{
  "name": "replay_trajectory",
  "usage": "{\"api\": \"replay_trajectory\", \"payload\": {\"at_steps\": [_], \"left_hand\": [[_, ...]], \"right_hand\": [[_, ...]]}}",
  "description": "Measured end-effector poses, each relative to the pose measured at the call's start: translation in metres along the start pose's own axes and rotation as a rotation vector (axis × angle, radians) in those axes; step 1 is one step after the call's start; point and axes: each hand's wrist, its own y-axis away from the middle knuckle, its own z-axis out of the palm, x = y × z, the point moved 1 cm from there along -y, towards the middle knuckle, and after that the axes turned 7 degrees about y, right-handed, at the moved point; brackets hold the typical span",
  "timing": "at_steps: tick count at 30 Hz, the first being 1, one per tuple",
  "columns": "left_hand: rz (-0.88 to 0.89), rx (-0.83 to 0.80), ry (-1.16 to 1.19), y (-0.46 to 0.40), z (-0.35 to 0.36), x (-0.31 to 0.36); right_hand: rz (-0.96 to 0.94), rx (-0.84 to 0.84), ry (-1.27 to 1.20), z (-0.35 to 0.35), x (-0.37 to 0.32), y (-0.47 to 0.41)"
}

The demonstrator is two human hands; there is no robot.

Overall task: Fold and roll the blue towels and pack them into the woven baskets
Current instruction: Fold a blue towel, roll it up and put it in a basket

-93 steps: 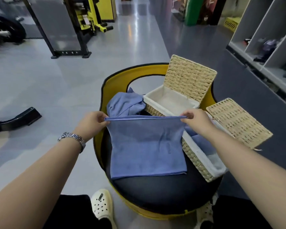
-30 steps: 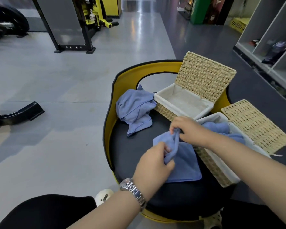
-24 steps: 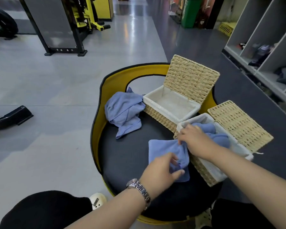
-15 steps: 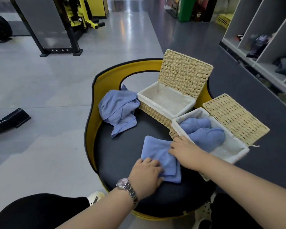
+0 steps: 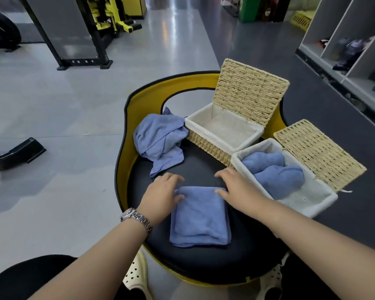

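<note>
2 rolled towels (image 5: 277, 172) in near basket (image 5: 320, 204), far basket (image 5: 206, 144) w/ lid up

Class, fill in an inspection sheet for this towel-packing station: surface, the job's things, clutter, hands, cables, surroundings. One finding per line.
Surface: dark round cushion with a yellow rim.
Job's things: folded towel lies flat on the cushion; crumpled towel at the far left; near basket holds two rolled towels; far basket holds none; both lids open.
Clutter: nothing seen.
Hands: left hand and right hand rest with relaxed fingers on the folded towel's far corners.
Cables: nothing seen.
Surroundings: grey floor, gym equipment, shelving at right.
</note>
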Motion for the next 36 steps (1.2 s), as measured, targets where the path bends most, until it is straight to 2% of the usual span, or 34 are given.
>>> {"api": "replay_trajectory", "payload": {"at_steps": [3,6,8,11,14,17,21,23,26,29,33,36], "left_hand": [[-0.073,-0.167,0.053,-0.008,0.008,-0.007],[-0.061,-0.296,-0.057,-0.01,0.015,-0.01],[-0.036,-0.306,-0.119,-0.009,0.016,-0.01],[0.079,-0.183,-0.108,-0.009,0.013,-0.006],[0.186,-0.069,0.055,-0.006,0.007,-0.004],[0.271,-0.054,0.099,0.001,0.005,-0.003],[0.422,-0.046,-0.05,0.012,0.004,-0.004],[0.466,-0.105,-0.145,0.02,0.004,-0.005],[0.448,-0.21,-0.209,0.032,0.001,-0.003],[0.32,-0.311,-0.147,0.033,-0.001,0.005],[0.247,-0.285,-0.008,0.03,0.008,0.009],[0.113,-0.407,0.037,0.031,0.012,0.009]], "right_hand": [[0.137,-0.283,-0.02,0.008,0.005,-0.007],[0.173,-0.358,0.032,0.02,0.011,-0.01],[0.179,-0.338,0.014,0.026,0.017,-0.009],[0.122,-0.253,-0.047,0.027,0.02,-0.004],[-0.023,-0.065,-0.065,0.016,0.02,-0.001],[-0.203,0.071,-0.003,0.007,0.017,0.008],[-0.406,0.059,0.17,0.01,0.013,0.03],[-0.448,0.007,0.248,0.015,0.018,0.039],[-0.427,-0.078,0.229,0.014,0.022,0.046],[-0.385,-0.08,0.117,0.007,0.015,0.048],[-0.206,-0.273,0.044,-0.001,0.002,0.047],[-0.137,-0.407,0.118,0.006,0.001,0.044]]}}
